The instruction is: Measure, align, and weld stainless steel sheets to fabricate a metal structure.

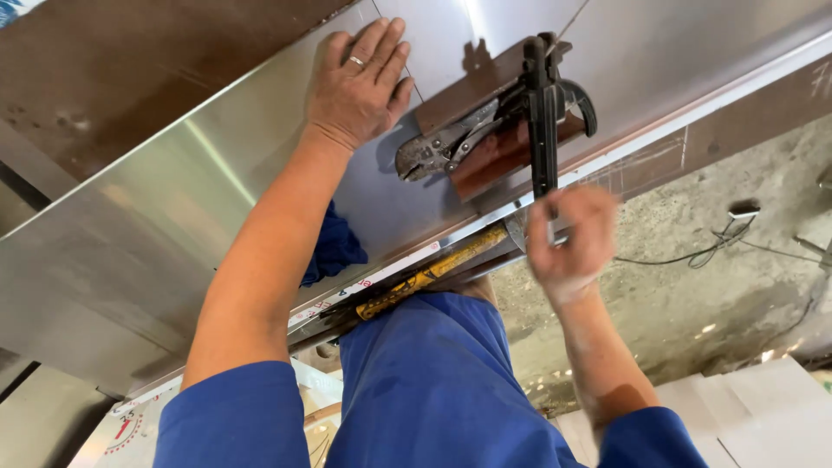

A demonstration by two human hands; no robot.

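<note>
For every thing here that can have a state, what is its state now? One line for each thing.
Left hand: open, palm flat on the steel sheet.
Right hand: blurred, fingers around the bar clamp's lower end.
Locking pliers: jaws closed on the brown block.
Bar clamp: set over the block and sheet edge.
Steel sheet: lying flat, shiny.
Brown block: clamped on the sheet.

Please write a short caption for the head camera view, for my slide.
Left hand flat on a steel sheet, right hand at a black clamp beside locking pliers.
</note>
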